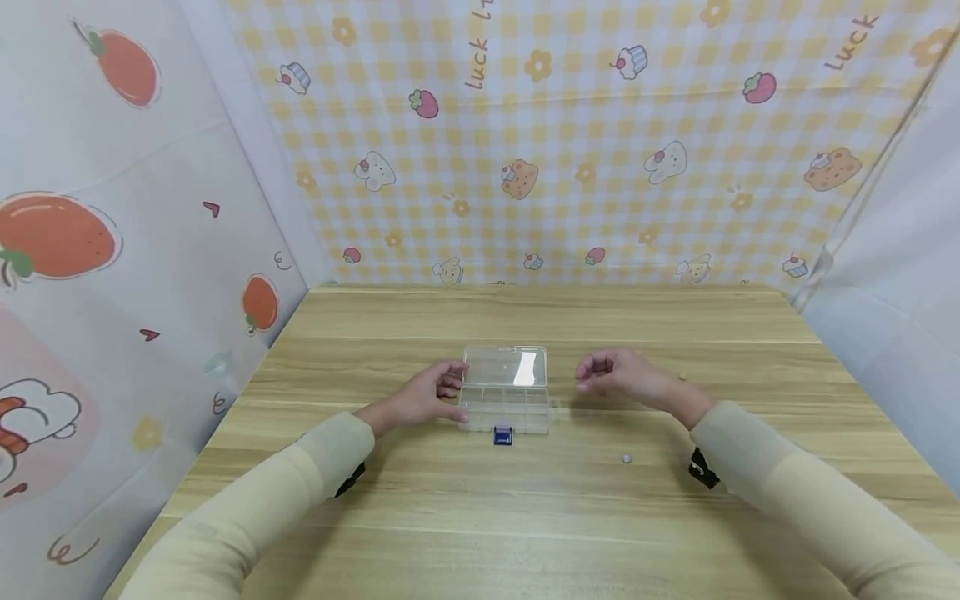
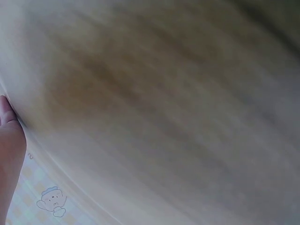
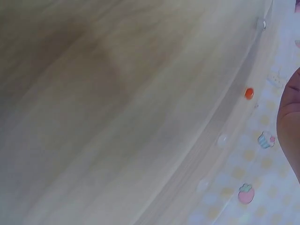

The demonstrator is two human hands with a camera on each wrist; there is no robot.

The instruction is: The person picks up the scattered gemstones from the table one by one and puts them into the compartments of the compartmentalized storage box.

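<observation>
A clear plastic compartment box [image 1: 504, 408] lies on the wooden table with its lid [image 1: 495, 367] raised back and its blue-labelled latch [image 1: 502, 436] towards me. My left hand [image 1: 427, 395] holds the box's left end, thumb near the front corner and curled fingers beside the lid. To the right of the box, my right hand [image 1: 622, 379] hovers with fingers curled towards the thumb; whether a small thing is between them is hidden. A small grey bead [image 1: 627, 458] lies nearer me, and a tiny yellowish bead [image 1: 682, 377] is beyond the right wrist.
In the right wrist view an orange bead [image 3: 249, 93], a whitish bead [image 3: 222, 139] and a shiny bead [image 3: 261, 24] lie along the table. A patterned curtain [image 1: 555, 167] hangs behind the table's far edge, with another cloth [image 1: 165, 225] at the left.
</observation>
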